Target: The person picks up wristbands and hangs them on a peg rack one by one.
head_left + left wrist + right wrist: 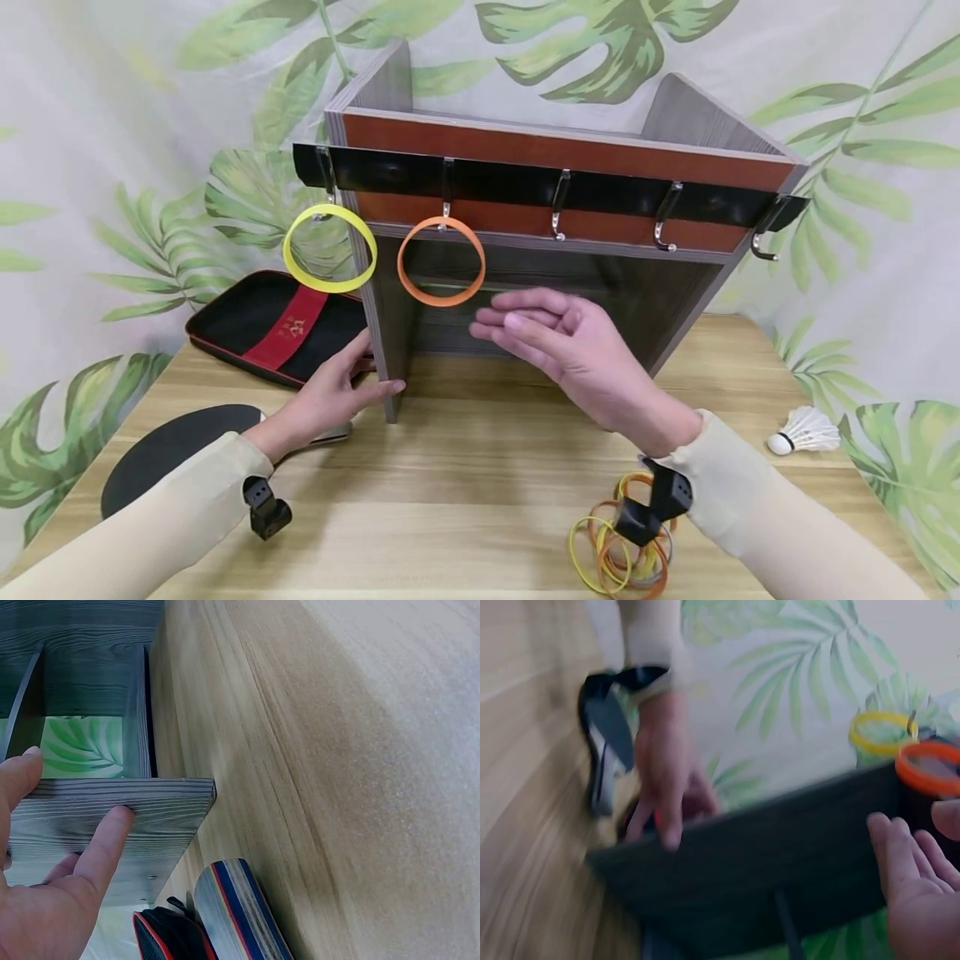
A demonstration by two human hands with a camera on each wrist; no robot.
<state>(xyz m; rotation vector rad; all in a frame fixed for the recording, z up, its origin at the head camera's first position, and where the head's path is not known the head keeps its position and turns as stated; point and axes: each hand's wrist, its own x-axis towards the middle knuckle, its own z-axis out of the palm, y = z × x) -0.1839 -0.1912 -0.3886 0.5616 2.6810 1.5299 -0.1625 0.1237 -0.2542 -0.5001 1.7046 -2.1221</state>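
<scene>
Grey wood forms the shelf [381, 333], its side panel gripped low by the left hand [337, 396] — thumb inside, fingers outside. The right hand [581, 350] holds nothing; its fingers reach out nearly straight, just below and right of an orange ring [441, 301]. That ring hangs from a black rack [506, 178], on the second hook from the left; a yellow ring [330, 286] hangs on the first, above the left hand. Beyond the left hand lies a case [288, 327]; beside its forearm, a paddle [176, 450]. Loose rings [626, 571] lie below the right wrist — a shuttlecock [806, 432] farther right.
</scene>
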